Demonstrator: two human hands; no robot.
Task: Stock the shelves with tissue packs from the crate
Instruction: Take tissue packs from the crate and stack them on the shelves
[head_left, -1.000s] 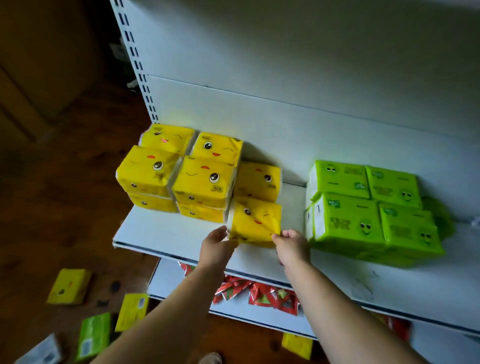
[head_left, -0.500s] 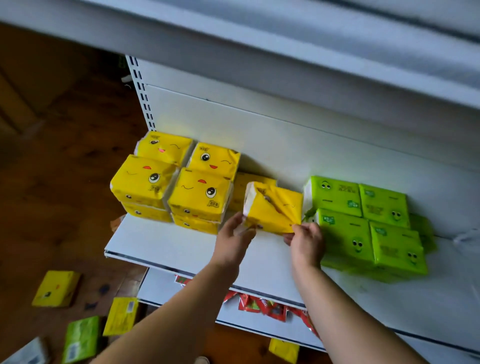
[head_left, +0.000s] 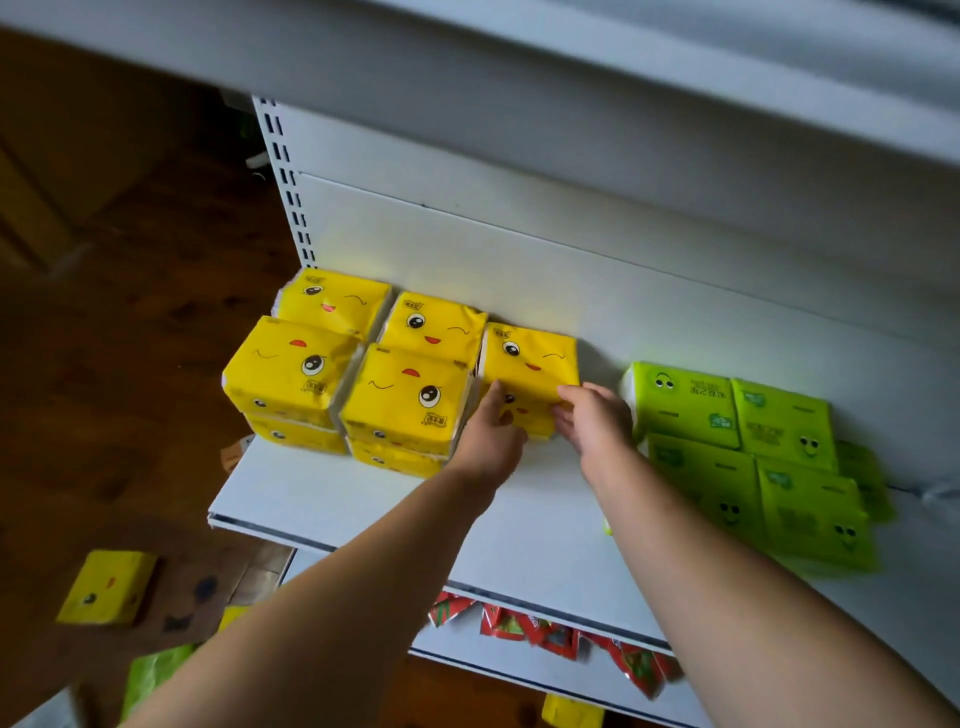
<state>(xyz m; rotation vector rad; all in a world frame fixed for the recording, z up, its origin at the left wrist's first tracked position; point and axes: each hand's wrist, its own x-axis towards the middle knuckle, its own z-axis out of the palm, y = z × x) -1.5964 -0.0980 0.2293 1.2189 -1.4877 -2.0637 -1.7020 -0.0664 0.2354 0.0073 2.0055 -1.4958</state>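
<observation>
On the white shelf (head_left: 322, 499), stacked yellow packs (head_left: 405, 395) with cartoon faces fill the left end against the back panel, two layers deep. Just right of them, a top yellow pack (head_left: 530, 353) sits on another yellow one (head_left: 524, 418), forming a third column at the back. The right hand (head_left: 595, 421) has its fingers (head_left: 563, 408) curled onto this top pack's lower right corner, holding it. The left hand (head_left: 488, 431) reaches to the front of the same column, thumb lying on the wrapping where the two packs meet; its fingers are hidden, so I cannot tell whether they grip. Beside the right hand, green packs (head_left: 685, 400) lie flat in rows across the shelf's right part. The lower shelf (head_left: 519, 670) holds red packets (head_left: 524, 631) along its front edge. On the wooden floor (head_left: 130, 364) to the left lie a loose yellow pack (head_left: 106, 587) and a green one (head_left: 150, 675).
</observation>
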